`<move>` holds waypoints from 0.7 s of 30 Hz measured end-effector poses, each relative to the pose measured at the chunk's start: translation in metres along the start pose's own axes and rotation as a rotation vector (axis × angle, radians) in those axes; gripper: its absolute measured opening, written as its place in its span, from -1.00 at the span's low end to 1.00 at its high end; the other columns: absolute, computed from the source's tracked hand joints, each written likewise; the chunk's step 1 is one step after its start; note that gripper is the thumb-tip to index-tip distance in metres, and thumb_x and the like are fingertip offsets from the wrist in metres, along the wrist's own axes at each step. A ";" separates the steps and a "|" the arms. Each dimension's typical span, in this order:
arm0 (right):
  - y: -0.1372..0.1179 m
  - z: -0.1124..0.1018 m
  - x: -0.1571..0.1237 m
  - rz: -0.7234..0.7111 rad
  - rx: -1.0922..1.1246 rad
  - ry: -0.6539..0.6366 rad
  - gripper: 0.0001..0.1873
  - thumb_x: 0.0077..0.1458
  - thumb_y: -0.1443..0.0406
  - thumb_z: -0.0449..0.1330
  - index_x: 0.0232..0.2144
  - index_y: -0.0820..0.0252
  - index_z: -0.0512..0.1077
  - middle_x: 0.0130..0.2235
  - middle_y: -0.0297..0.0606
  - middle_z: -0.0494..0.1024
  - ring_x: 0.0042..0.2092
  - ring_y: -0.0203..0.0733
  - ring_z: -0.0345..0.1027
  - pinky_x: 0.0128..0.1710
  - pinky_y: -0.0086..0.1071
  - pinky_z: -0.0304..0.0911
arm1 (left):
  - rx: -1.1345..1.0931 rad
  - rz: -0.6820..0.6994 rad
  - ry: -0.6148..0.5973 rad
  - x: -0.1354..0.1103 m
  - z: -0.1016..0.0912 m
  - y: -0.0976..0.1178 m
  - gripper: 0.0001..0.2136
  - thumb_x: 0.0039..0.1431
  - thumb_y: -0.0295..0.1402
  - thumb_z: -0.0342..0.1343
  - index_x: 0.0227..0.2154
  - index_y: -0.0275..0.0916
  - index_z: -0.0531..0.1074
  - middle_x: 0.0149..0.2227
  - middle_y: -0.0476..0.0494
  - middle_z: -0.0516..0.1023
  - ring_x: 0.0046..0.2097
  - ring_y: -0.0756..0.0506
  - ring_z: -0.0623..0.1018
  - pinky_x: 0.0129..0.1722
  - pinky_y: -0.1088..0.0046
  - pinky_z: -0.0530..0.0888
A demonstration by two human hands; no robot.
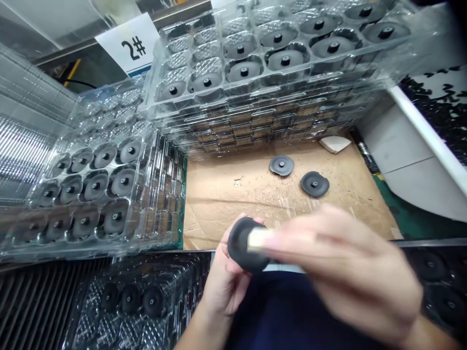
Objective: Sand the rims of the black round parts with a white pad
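- Left fingers (233, 266) clamp a dark, matte, round disc (238, 245) by its rim.
- Right fingers (292, 243) pinch a pale piece (257, 240) over its face; blur leaves contact uncertain.
- Beyond the fingers, two similar discs (315, 185) lie on cardboard (219, 189) over a green tabletop (396, 201).
- Farther out, stacked clear trays (262, 116), a "2#" sign (132, 47).

Work surface: flat brown cardboard sheet (215, 187), centre of frame, scuffed; matte green tabletop (412, 206) exposed at right. Upper left: smooth grey-white panel (34, 19), blurred, above a long grey metal rail (182, 12) running diagonally. White rectangular paper sign (116, 48) marked "2#" against the rail. Lower left: black ribbed surface (29, 306). Lighting bright across the cardboard.
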State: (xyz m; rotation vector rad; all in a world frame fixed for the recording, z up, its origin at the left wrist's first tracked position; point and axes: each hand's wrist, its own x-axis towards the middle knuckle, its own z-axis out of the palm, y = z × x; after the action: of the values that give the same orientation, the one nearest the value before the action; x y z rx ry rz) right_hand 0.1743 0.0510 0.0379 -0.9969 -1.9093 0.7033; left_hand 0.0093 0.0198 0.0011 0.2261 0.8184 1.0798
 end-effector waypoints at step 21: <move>0.030 0.022 0.003 0.377 0.065 -0.128 -0.79 0.16 0.38 0.09 -0.25 0.16 0.52 -0.25 -0.29 0.59 -0.27 -0.24 0.43 -0.29 -0.40 0.28 | -0.017 0.044 0.196 0.012 -0.009 -0.002 -0.45 -0.34 -0.26 0.43 -0.15 -0.12 0.51 -0.18 -0.06 0.59 -0.21 -0.03 0.55 -0.23 0.59 0.48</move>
State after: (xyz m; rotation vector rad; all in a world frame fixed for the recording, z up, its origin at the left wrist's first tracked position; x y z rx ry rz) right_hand 0.1657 0.0674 0.0053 -1.3143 -1.8103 1.0600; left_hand 0.0070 0.0269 -0.0118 0.1254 0.9827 1.1625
